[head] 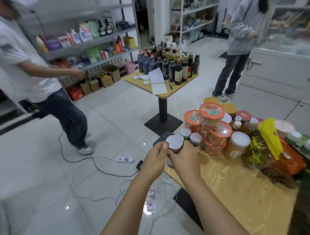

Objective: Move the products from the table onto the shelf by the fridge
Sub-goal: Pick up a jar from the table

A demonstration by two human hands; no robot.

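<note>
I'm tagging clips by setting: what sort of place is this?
Probably a small grocery shop being stocked: metal shelves of packaged goods, sauce bottles crowding a table, a chest freezer at right. The left hand and right hand hold a silver-lidded jar.

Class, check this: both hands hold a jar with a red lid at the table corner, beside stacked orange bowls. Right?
No: the head view shows the jar has a silver lid, not red. The left hand and right hand do hold it at the table corner, beside the stacked orange bowls.
</note>
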